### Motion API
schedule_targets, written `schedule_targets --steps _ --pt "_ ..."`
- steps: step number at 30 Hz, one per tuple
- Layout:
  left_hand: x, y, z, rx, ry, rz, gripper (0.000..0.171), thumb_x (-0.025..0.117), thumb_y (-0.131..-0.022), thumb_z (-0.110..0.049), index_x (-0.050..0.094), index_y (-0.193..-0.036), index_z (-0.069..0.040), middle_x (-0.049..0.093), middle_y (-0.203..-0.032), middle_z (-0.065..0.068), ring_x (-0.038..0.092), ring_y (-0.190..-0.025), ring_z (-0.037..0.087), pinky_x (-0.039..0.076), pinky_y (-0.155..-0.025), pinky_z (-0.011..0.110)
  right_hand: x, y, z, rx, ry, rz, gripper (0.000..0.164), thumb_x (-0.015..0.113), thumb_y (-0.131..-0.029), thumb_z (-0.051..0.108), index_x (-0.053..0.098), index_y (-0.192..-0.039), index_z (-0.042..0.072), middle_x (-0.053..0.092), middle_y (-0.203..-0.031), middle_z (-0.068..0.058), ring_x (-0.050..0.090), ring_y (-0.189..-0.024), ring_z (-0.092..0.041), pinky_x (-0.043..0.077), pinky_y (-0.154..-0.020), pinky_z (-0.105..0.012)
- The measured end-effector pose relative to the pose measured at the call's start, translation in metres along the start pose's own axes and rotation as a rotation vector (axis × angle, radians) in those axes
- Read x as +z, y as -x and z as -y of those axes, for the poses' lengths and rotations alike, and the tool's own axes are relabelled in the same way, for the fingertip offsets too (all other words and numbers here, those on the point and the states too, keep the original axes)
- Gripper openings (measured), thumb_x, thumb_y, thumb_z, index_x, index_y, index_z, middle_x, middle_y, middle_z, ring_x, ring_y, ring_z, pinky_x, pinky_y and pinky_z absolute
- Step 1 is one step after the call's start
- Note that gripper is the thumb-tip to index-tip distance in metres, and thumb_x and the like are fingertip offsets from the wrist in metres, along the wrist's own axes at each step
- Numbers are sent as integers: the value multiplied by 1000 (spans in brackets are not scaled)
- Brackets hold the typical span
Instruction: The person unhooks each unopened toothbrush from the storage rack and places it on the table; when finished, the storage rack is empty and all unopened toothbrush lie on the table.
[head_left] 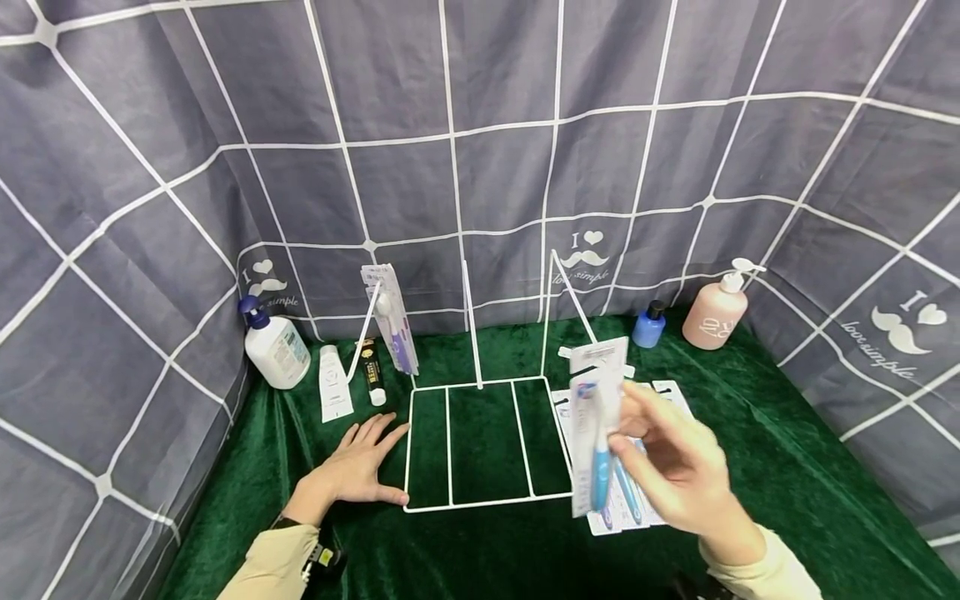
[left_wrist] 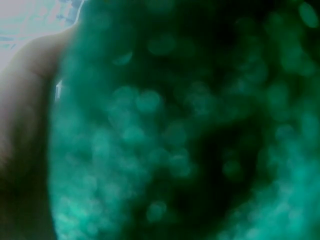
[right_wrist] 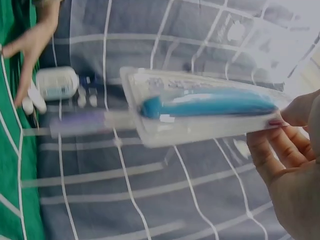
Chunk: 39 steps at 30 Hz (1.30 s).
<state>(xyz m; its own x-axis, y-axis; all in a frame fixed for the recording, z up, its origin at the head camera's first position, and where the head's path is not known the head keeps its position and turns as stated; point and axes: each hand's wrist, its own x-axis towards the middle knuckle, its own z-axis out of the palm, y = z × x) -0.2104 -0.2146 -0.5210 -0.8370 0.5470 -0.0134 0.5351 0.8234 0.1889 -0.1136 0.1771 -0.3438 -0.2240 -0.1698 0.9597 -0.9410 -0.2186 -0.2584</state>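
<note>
My right hand (head_left: 678, 471) pinches a packaged toothbrush (head_left: 598, 442) with a blue handle, upright above the right side of a white wire rack (head_left: 473, 333). In the right wrist view, thumb and fingers grip one end of that clear package (right_wrist: 210, 102). My left hand (head_left: 352, 467) lies spread on the green cloth, its fingertips at the rack's left edge. Another packaged toothbrush (head_left: 397, 329), purple-handled, stands at the rack's left end. Several packaged toothbrushes (head_left: 633, 500) lie on the cloth beneath my right hand, partly hidden by it. The left wrist view is mostly blurred green cloth.
To the left stand a white pump bottle (head_left: 277, 354), a white tube (head_left: 333, 387) and a black tube (head_left: 372, 375). At the back right are a small blue bottle (head_left: 648, 327) and a pink pump bottle (head_left: 715, 315). A grey checked curtain (head_left: 502, 183) hangs behind.
</note>
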Motion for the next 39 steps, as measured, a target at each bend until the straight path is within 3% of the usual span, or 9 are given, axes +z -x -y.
schedule_targets --steps 5,11,16,19,24,27,35,39 --pt "0 0 0 0 -3 4 110 55 -54 -84 28 -144 -26 27 -146 11 23 -134 33 21 -100 61 -31 5 8 119 76 -83 43 57 -80 -14 38 -115 -31 59 -97 -24 57 -80 -18 47 -70 -20" --pt "-2 1 0 0 12 12 110 57 -55 -82 27 -144 -26 26 -147 11 22 -135 33 20 -101 61 -71 21 5 265 113 -159 44 53 -78 -21 36 -117 -30 60 -101 -23 60 -91 -20 49 -78 -19" --pt "-1 1 1 -3 5 10 110 55 -54 -83 27 -144 -25 26 -147 11 22 -134 33 21 -100 62 -103 38 -1 409 232 -203 46 49 -75 -27 40 -120 -26 61 -102 -15 60 -91 -14 48 -77 -16" --pt "0 1 1 -8 3 17 111 54 -54 -85 26 -144 -26 25 -147 10 21 -135 33 20 -100 61 -119 47 -4 526 365 -213 47 48 -75 -28 43 -122 -21 61 -97 -8 60 -84 -9 46 -70 -12" --pt "-1 1 0 -10 14 22 110 55 -54 -84 26 -144 -27 24 -148 10 20 -135 32 19 -102 61 -151 74 -16 733 664 -182 44 54 -80 -17 51 -124 -9 60 -88 4 57 -75 -1 42 -61 -9" --pt "-1 0 0 -10 14 22 110 55 -54 -84 27 -144 -26 24 -148 11 20 -135 32 19 -101 61 -170 94 -25 842 788 -154 41 58 -84 -5 54 -124 0 60 -85 7 57 -74 3 42 -60 -8" --pt "0 0 0 -7 13 20 110 57 -55 -82 27 -144 -26 25 -147 11 21 -135 33 19 -101 61 -203 140 -37 1075 1025 -14 34 58 -87 11 60 -120 13 57 -78 18 48 -60 8 37 -51 -16" --pt "0 0 1 -4 3 16 110 56 -55 -83 27 -144 -25 25 -147 11 21 -135 32 20 -101 61 -214 159 -43 1164 1077 63 32 57 -88 16 60 -120 13 61 -84 8 46 -63 13 37 -53 -17"
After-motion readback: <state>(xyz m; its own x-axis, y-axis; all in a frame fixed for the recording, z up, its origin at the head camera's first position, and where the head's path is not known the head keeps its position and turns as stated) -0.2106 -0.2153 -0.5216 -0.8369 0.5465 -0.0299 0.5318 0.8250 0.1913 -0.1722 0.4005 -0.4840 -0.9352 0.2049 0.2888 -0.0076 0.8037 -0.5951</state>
